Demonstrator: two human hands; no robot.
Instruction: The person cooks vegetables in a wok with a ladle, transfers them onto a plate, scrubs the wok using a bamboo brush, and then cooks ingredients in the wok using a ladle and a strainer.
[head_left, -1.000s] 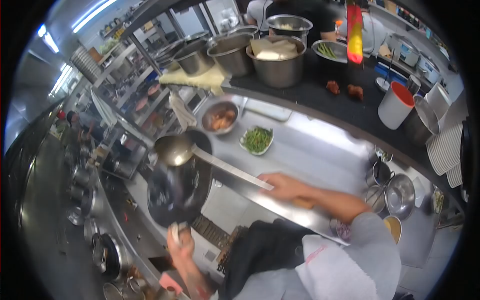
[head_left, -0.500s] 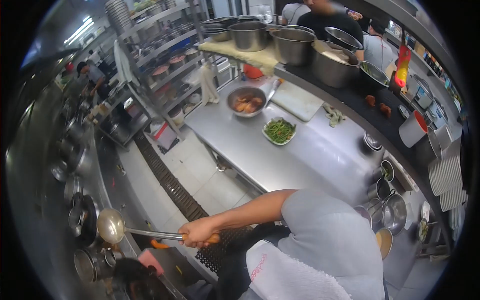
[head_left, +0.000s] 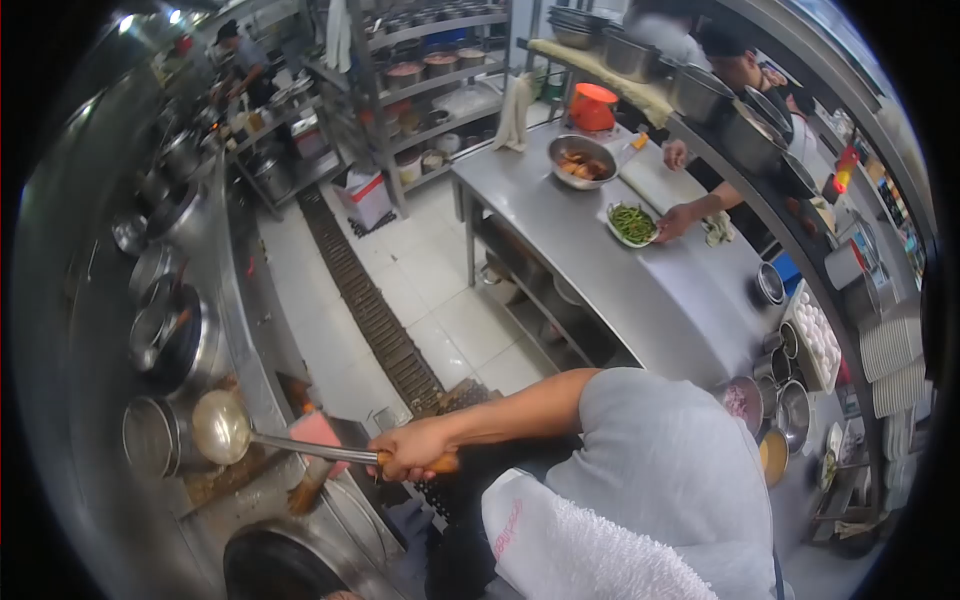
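My right hand (head_left: 415,450) is closed around the wooden grip of a long metal ladle (head_left: 221,427). Its round bowl hangs over the stove side at the left, beside a metal strainer pot (head_left: 150,438). A dark wok (head_left: 280,568) is cut off by the bottom edge. Only a sliver of skin, apparently my left hand (head_left: 342,596), shows beside the wok; its fingers are out of sight. On the steel table, another person's hand (head_left: 676,222) touches a white dish of green vegetables (head_left: 632,224).
A bowl of browned food (head_left: 582,162) and a cutting board (head_left: 655,186) are on the table. Pots line the stove at the left. A brush (head_left: 308,488) lies near a pink block (head_left: 317,434). Egg trays (head_left: 815,340) and stacked plates (head_left: 890,360) stand at the right.
The view has swung left. My right hand and ladle moved from above the wok to the stove side. The wok went to the bottom edge. A co-worker's hands have reached the dish.
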